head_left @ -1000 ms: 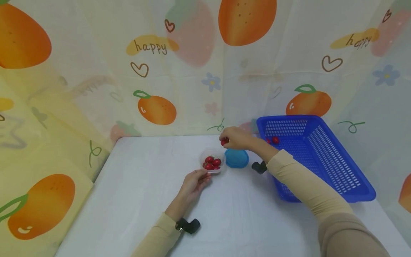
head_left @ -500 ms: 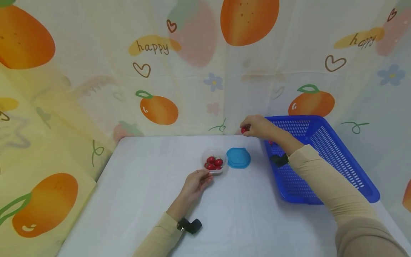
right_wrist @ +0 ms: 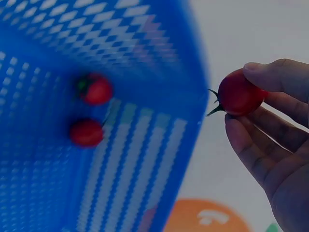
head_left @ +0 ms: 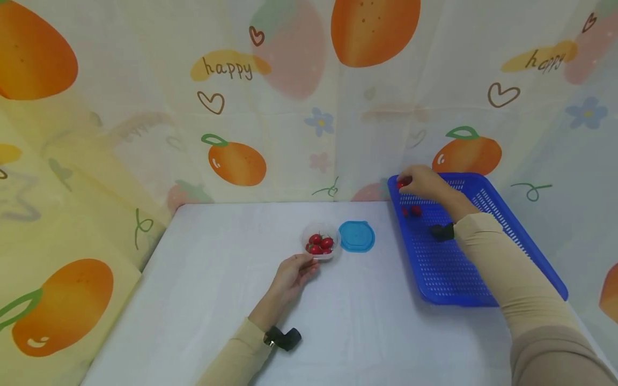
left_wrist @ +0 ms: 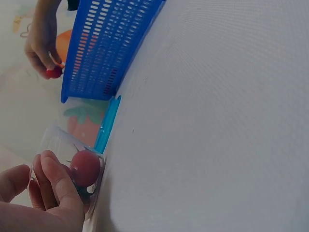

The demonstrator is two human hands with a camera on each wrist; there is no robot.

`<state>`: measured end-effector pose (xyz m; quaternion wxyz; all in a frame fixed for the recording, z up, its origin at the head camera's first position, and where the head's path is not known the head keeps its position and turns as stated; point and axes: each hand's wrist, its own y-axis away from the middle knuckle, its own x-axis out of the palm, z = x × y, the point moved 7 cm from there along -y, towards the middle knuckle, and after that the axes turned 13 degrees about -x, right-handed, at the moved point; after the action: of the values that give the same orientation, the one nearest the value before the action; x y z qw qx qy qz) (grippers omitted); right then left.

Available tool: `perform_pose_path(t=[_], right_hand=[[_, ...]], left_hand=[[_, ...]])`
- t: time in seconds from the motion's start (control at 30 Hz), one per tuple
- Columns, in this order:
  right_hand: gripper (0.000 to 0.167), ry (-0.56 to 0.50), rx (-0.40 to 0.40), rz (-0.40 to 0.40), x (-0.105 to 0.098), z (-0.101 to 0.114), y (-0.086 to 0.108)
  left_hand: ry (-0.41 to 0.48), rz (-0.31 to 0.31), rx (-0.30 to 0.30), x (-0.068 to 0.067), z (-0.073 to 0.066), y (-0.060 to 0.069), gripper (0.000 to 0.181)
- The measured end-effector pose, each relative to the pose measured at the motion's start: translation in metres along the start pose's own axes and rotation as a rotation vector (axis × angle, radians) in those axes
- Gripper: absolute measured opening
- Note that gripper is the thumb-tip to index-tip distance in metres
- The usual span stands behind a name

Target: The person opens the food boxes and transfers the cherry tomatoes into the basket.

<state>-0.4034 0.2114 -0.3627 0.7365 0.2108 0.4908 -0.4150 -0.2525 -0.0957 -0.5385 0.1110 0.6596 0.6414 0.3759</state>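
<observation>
Pinched between thumb and fingers of my right hand [head_left: 425, 183] is a red cherry tomato [right_wrist: 240, 93], held by the far left rim of the blue basket [head_left: 419, 257]. Two more tomatoes [right_wrist: 95, 89] lie inside that basket. My left hand [head_left: 291, 276] grips the near side of a small clear container [left_wrist: 57, 137], thumb and fingers at its wall. Several red tomatoes [head_left: 315, 239] sit in the container. Just to its right a light blue lid [head_left: 357, 236] lies flat on the table.
The white table [head_left: 203, 300] runs up to a fruit-print cloth [head_left: 289, 134] hanging behind and at the left. The basket fills the table's right side, under my right forearm. Each wrist wears a black camera [head_left: 285, 339].
My right hand has moved right with its tomato, from above the lid to the basket's far left rim. My left hand and the container have stayed in place.
</observation>
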Motion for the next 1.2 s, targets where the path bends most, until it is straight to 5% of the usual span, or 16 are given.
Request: perform_pose_path(t=[0.17,0.43,0.83,1.2], right_hand=[[0.031,0.001,0.050,-0.007,0.000,-0.026,0.014],[0.031,0.087,0.132,0.100,0.016,-0.053,0.028],[0.020,0.217,0.109,0.145,0.044,-0.077,0.036],[0.021,0.167,0.215,0.140,0.057,-0.099,0.045]], left_hand=[[-0.001,0.000,0.003,0.001,0.000,0.001,0.028],[0.003,0.012,0.000,0.001,-0.002,0.002,0.028],[0.003,0.015,-0.019,-0.001,0.001,0.001,0.032],[0.005,0.022,-0.015,0.000,0.000,0.001,0.033]])
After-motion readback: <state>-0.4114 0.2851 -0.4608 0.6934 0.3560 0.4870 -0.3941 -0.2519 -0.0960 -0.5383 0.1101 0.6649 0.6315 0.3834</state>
